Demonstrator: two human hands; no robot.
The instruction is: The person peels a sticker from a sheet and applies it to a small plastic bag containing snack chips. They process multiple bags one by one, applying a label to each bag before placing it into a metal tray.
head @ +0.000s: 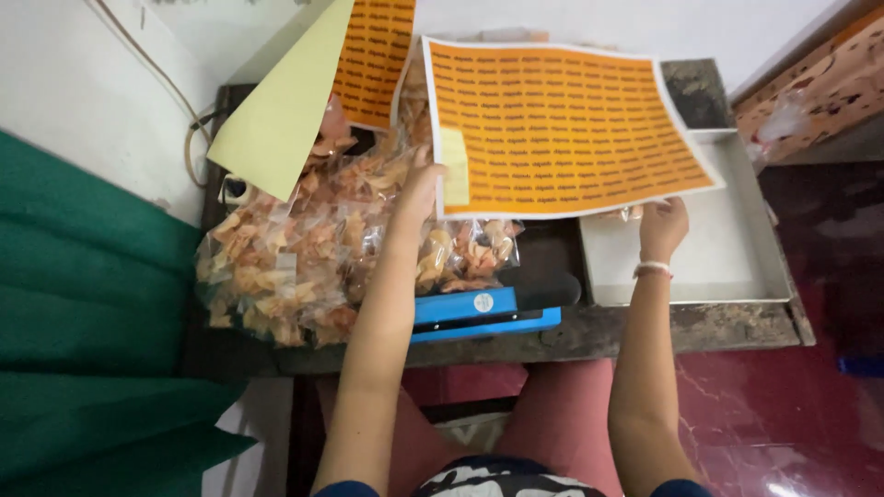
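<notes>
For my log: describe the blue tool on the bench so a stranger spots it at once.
On the dark bench, look at its near edge, between the person's forearms. The blue sealer lies there below the snack bags, flat and long with a black top bar; nothing else on the bench is blue.

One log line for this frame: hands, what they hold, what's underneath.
left hand: holds sticker sheet left edge | right hand: holds its bottom edge | below: snack bags, blue sealer, white tray
</notes>
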